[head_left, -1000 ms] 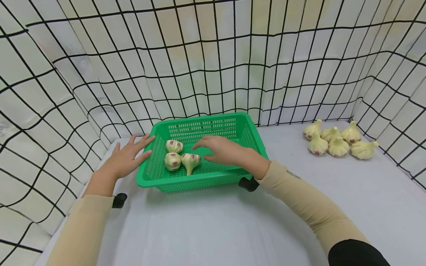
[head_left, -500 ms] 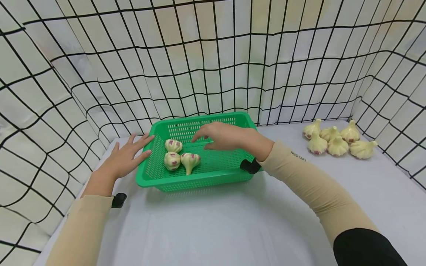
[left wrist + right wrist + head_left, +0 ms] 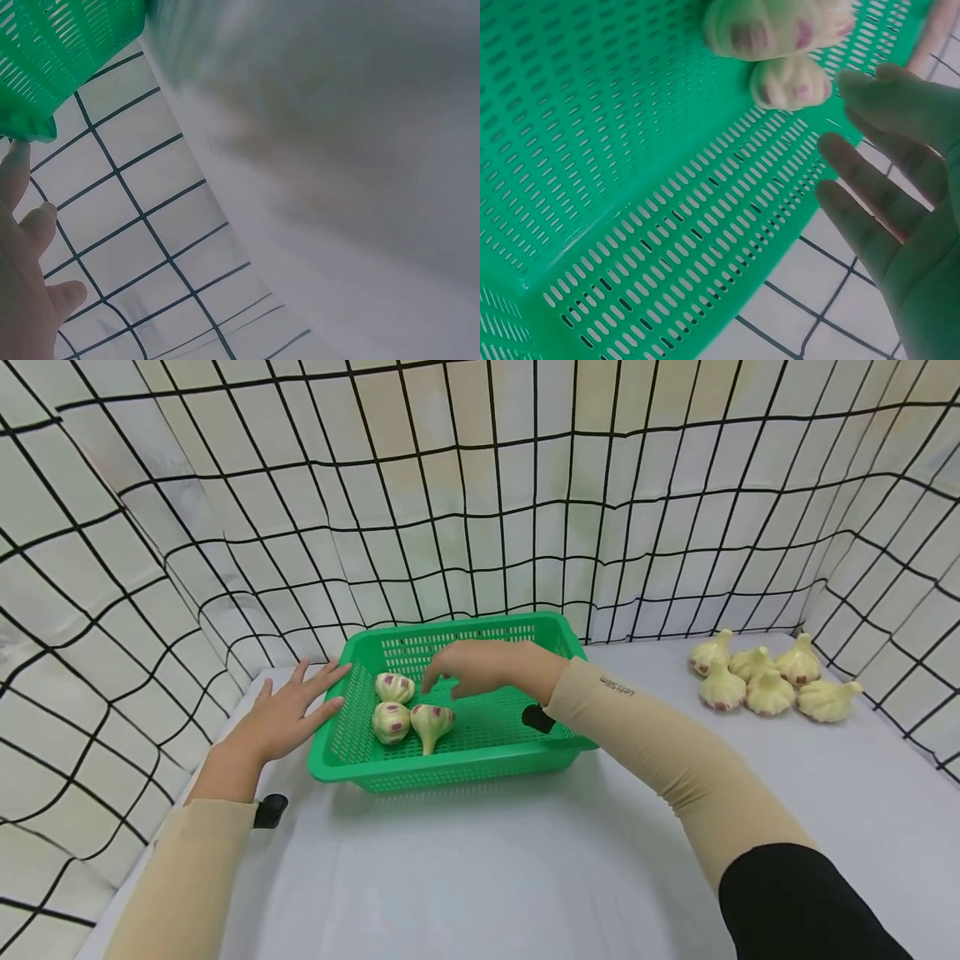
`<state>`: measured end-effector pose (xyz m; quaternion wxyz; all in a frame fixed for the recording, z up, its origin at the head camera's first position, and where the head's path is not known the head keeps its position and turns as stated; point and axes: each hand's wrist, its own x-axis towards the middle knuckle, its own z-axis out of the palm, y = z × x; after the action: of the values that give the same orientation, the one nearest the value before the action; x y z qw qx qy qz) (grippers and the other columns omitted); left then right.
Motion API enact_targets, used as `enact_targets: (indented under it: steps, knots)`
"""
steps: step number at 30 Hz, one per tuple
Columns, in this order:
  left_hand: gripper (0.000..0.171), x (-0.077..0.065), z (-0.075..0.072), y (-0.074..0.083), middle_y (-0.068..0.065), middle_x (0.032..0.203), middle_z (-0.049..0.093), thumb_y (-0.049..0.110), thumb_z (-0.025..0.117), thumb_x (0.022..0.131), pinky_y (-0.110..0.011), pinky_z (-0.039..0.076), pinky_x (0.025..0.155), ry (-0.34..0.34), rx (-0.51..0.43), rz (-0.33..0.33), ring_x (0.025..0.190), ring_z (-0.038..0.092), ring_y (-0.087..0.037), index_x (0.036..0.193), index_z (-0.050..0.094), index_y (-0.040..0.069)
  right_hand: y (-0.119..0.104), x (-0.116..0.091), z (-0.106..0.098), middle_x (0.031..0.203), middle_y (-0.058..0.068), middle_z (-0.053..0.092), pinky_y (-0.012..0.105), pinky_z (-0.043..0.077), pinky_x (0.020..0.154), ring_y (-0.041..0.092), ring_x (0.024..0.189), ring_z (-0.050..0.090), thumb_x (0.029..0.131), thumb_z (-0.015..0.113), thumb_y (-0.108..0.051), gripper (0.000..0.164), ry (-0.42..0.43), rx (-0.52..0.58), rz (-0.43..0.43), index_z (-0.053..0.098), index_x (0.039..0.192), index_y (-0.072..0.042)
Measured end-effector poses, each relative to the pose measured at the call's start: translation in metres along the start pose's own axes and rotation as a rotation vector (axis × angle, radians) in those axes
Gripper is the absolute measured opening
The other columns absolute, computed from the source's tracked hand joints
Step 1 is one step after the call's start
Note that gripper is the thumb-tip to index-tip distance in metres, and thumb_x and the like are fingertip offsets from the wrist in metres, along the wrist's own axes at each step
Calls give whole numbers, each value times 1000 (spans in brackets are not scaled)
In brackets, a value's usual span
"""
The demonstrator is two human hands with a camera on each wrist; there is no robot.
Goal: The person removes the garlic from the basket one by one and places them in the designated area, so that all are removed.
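Observation:
A green plastic basket (image 3: 465, 760) holds three garlic bulbs with purple marks at its left end: one at the back (image 3: 394, 687), one at the front left (image 3: 391, 723) and one with its stem toward me (image 3: 432, 724). My left hand (image 3: 288, 718) rests its spread fingertips on the basket's left rim. Over the basket, just right of the bulbs, hovers my right hand (image 3: 483, 667), its fingers loosely bent and nothing in them. In the right wrist view, gaps show between the right hand's fingers (image 3: 862, 217) and the blurred bulbs (image 3: 791, 81).
Several more garlic bulbs (image 3: 768, 692) sit grouped on the white table (image 3: 480, 868) at the far right. White walls with black netting (image 3: 525, 510) enclose the back and sides. A small black wrist camera (image 3: 538, 718) is on the right wrist.
My right hand has risen toward the back of the basket and shifted slightly left, closer to the bulbs. The left hand and the three bulbs have stayed in place.

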<state>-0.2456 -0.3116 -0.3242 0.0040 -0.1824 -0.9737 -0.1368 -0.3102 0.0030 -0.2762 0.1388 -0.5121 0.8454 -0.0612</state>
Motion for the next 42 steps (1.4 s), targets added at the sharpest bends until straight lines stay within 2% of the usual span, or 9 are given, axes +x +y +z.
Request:
enact_targets:
  steps: [5, 11, 15, 22, 26, 31, 35, 39, 42]
  knots:
    - [68, -1, -1, 2, -15, 169, 17, 50, 41, 108, -77, -7, 112, 6, -4, -1, 155, -2, -44, 165, 24, 18, 2, 9, 0, 142, 7, 61, 30, 49, 102, 29, 132, 54, 95, 69, 5, 46, -46, 46, 7, 64, 139, -7]
    - [68, -1, 0, 0, -15, 169, 18, 50, 41, 108, -77, -7, 112, 6, 2, -4, 155, -2, -44, 165, 24, 18, 7, 17, 0, 145, 11, 58, 31, 52, 96, 34, 130, 55, 94, 69, 7, 51, -79, 132, 47, 62, 142, -9]
    - [67, -1, 1, 0, -15, 169, 18, 49, 42, 108, -78, -7, 112, 1, 1, 0, 155, -2, -45, 165, 24, 18, 6, 24, 5, 147, 12, 56, 30, 54, 93, 32, 131, 55, 93, 70, 6, 54, -124, 173, 87, 60, 144, -10]
    - [66, -3, 2, -1, -15, 169, 19, 48, 43, 108, -78, -6, 112, 11, -2, 7, 155, -1, -45, 165, 25, 19, 0, 36, 16, 145, 7, 56, 26, 52, 88, 24, 132, 52, 93, 74, -1, 57, -170, 101, 61, 58, 146, -14]
    - [67, -2, 2, -1, -14, 169, 18, 49, 43, 108, -77, -6, 112, 12, 0, 5, 155, -1, -45, 165, 25, 19, -3, 40, 19, 143, 5, 57, 24, 50, 84, 20, 129, 53, 93, 69, 5, 56, -186, 71, 53, 60, 144, -16]
    - [67, -1, 1, -1, -14, 170, 17, 50, 42, 108, -77, -7, 112, 10, 4, 1, 155, -2, -44, 165, 24, 19, -7, 41, 22, 142, 4, 56, 22, 44, 77, 16, 116, 51, 93, 58, 12, 56, -195, 47, 90, 61, 142, -17]
    - [68, -1, 1, -1, -14, 170, 17, 51, 41, 108, -77, -7, 112, 9, 5, 0, 155, -2, -44, 165, 24, 19, -8, 40, 24, 145, 4, 54, 21, 41, 80, 16, 119, 50, 95, 49, 14, 59, -194, 60, 114, 58, 144, -17]
    - [68, -1, 0, -1, -14, 170, 17, 51, 41, 108, -76, -7, 112, 7, -2, -1, 155, -2, -44, 165, 24, 19, -6, 36, 23, 148, 6, 53, 22, 44, 83, 18, 127, 49, 97, 52, 12, 56, -184, 72, 124, 56, 145, -14]
    - [67, 0, 0, -1, -14, 170, 17, 51, 41, 108, -76, -8, 113, 9, -6, 0, 155, -2, -44, 165, 24, 20, -2, 34, 21, 148, 8, 53, 24, 46, 85, 20, 128, 51, 97, 59, 8, 53, -172, 64, 117, 55, 146, -12]
